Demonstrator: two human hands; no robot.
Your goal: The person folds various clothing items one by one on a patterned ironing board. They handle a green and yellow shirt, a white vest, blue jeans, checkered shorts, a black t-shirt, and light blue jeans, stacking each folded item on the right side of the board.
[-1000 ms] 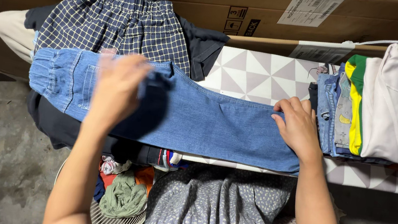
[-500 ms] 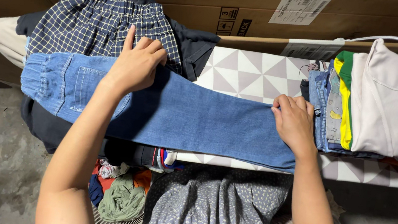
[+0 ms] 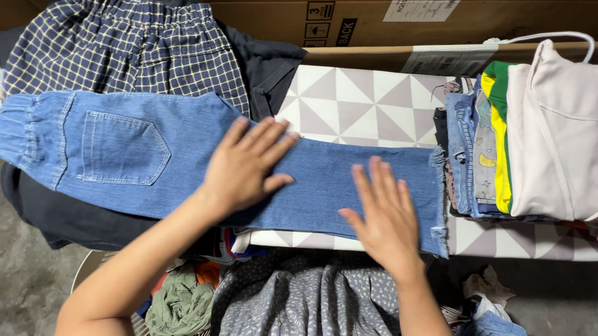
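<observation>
Both hands slid inward: left hand (image 3: 244,165) and right hand (image 3: 384,215) lie open and flat, holding nothing, smoothing the jeans (image 3: 164,151) along the bench's (image 3: 367,104) front edge.

Blue denim jeans (image 3: 134,151), folded lengthwise, flat across the patterned tabletop, elastic waistband leftward, frayed hem rightward.

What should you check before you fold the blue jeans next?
1. Both hands flat on the jeans: left hand and right hand rest palms down. Ok.
2. Legs stacked evenly: they look aligned. Ok.
3. Frayed hem clear of the folded pile: it touches the pile's edge. Not ok.
4. Waistband on the tabletop: it hangs over other clothes. Not ok.
5. Creases underneath: hidden. Cannot tell.
</observation>
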